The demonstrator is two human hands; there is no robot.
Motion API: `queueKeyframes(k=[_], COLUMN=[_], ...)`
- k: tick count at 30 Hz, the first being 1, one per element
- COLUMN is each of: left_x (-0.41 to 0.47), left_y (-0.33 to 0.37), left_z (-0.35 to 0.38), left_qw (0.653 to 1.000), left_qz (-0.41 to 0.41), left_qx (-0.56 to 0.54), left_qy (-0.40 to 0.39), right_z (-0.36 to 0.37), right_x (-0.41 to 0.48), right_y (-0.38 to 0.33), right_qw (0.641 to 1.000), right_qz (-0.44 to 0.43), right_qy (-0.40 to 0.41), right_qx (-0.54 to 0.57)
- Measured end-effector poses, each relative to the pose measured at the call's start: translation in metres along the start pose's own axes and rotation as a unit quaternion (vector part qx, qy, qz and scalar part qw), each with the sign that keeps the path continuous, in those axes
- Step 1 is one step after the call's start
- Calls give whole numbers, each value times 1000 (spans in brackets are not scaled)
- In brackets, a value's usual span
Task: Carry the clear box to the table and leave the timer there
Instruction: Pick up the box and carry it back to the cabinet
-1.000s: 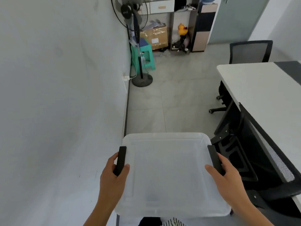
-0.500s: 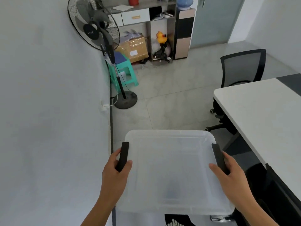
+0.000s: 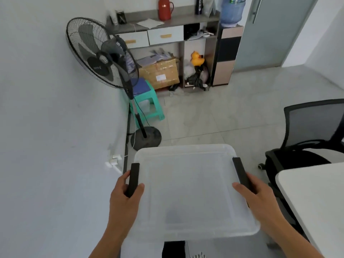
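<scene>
I carry a clear plastic box (image 3: 188,190) with a frosted lid and black side latches in front of me, level, above the floor. My left hand (image 3: 124,200) grips its left side at the black latch, thumb on top. My right hand (image 3: 258,198) grips the right side at the other latch. A dim dark patch shows through the lid near the box's front middle; I cannot tell what it is. The white table (image 3: 316,202) lies at the lower right, its corner close to the box's right side.
A white wall runs along the left. A standing fan (image 3: 104,58) and its base (image 3: 146,138) stand just ahead by the wall, a green stool (image 3: 147,101) behind. A black office chair (image 3: 305,138) sits at the table's far end. Shelves, cardboard box and door lie farther back.
The view has tilted up and I have stepped forward: the fan and shelves are nearer, the table has slid to the lower right. Both hands keep the same grip on the box.
</scene>
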State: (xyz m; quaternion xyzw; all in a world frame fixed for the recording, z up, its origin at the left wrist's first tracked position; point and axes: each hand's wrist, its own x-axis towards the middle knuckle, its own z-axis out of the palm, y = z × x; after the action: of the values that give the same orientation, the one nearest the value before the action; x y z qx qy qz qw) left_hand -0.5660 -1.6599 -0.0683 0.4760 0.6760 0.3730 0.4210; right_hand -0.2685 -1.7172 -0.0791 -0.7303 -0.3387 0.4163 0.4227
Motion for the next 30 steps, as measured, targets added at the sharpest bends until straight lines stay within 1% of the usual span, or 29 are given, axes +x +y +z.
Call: queueKeyframes(k=[5, 9, 14, 18, 23, 27, 30], left_x=[129, 229, 339, 421, 524, 606, 663], left_y=[36, 87, 148, 177, 213, 259, 289], left_z=[44, 74, 120, 169, 238, 284, 313], left_qw=[1000, 998, 995, 994, 997, 999, 999], left_qz=[-4, 13, 40, 36, 17, 9, 9], left_qx=[-13, -26, -20, -12, -17, -11, -19], left_qy=[-24, -53, -86, -102, -75, -42, -29], right_z=[23, 34, 34, 32, 27, 20, 15], right_x=[115, 197, 291, 378, 516, 628, 706], right_y=[-42, -95, -146, -167, -193, -236, -274], right_qw=[1000, 999, 995, 994, 992, 994, 996], right_qz=[5, -4, -7, 5, 2, -4, -17], right_qy=[19, 50, 94, 113, 124, 104, 85], right_qx=[-10, -6, 13, 6, 6, 12, -16])
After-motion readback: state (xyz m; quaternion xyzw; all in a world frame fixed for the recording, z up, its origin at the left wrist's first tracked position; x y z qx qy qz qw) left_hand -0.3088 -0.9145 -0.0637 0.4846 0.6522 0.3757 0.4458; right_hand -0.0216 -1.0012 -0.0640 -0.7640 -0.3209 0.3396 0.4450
